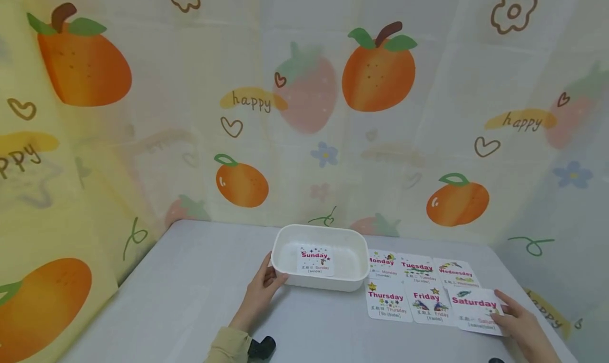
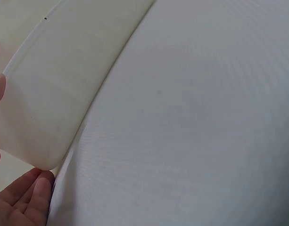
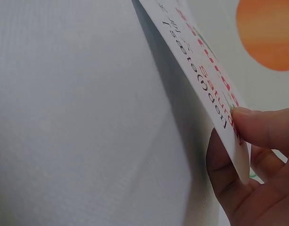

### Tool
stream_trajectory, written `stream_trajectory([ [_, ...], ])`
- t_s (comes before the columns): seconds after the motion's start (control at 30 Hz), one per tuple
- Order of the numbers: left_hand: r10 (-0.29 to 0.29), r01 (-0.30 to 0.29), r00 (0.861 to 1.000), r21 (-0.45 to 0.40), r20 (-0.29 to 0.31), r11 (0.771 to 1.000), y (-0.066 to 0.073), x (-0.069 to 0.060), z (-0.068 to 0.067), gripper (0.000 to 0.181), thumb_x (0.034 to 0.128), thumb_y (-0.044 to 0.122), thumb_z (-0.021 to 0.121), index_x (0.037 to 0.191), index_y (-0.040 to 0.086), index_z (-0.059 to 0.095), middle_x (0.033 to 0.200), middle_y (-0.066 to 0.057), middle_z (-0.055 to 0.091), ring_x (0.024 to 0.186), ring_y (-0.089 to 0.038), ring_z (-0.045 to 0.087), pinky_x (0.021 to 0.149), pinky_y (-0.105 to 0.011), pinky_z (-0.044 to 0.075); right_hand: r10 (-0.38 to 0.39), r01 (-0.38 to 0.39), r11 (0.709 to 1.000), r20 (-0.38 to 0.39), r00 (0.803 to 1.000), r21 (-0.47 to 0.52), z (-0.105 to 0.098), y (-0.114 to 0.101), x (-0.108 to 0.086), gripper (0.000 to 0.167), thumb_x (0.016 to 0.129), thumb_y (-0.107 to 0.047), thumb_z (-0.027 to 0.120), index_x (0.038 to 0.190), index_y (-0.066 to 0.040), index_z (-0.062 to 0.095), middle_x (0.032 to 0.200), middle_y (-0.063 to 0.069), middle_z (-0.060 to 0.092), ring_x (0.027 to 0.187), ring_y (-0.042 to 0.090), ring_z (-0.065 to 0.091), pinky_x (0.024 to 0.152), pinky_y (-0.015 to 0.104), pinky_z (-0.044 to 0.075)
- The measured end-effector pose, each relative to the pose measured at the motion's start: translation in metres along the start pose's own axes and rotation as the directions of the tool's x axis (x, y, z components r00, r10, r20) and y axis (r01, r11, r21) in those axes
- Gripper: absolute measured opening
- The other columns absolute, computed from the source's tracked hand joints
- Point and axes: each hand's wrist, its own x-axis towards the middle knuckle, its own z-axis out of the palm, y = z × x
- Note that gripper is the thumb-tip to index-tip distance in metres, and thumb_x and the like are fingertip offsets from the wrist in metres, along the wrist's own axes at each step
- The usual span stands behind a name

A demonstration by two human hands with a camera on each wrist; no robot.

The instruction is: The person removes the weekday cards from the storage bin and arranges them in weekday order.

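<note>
My left hand (image 1: 263,286) grips the near left corner of a white plastic basin (image 1: 328,282), thumb at the rim and fingers around its end. In the left wrist view, fingertips (image 2: 43,188) touch the basin's lower corner (image 2: 54,94). A "Sunday" card (image 1: 315,261) lies inside the basin. My right hand (image 1: 522,320) pinches the right edge of a "Saturday" card (image 1: 476,311) between thumb and fingers. That card (image 3: 201,75) is tilted, with its held edge raised off the table in the right wrist view.
Weekday cards lie right of the basin: Monday (image 1: 382,264), Tuesday (image 1: 416,268), Wednesday (image 1: 455,273), Thursday (image 1: 387,301) and Friday (image 1: 430,304). They stand on a white-covered table (image 1: 200,278). A fruit-patterned curtain (image 1: 304,194) rises behind it.
</note>
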Motion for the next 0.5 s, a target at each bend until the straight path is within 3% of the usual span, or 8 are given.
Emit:
stream_trajectory([
  [0.17,-0.003,0.003,1.0,-0.006,-0.001,1.0,0.0016,-0.0004,0.0003,0.081,0.0839,0.046,0.065,0.148,0.016,0.025,0.12,-0.015,0.054,0.112,-0.029,0.051,0.096,-0.041,0.042,0.025,-0.025,1.0,0.007,1.0,-0.004,-0.0032,0.0005,0.0018,0.079,0.084,-0.002,0.06,0.144,0.004,0.008,0.127,0.038,0.019,0.107,0.047,0.034,0.093,0.058,0.034],
  [0.5,0.002,-0.002,1.0,-0.003,0.0,1.0,0.0024,0.0002,0.0,0.079,0.0851,0.041,0.065,0.148,0.015,0.025,0.12,-0.016,0.055,0.112,-0.029,0.051,0.096,-0.041,0.042,0.039,-0.043,0.997,-0.055,0.998,-0.064,0.0026,-0.0019,0.0077,0.074,0.082,0.004,0.058,0.142,0.007,0.015,0.124,0.039,0.025,0.106,0.048,0.038,0.087,0.055,0.04],
])
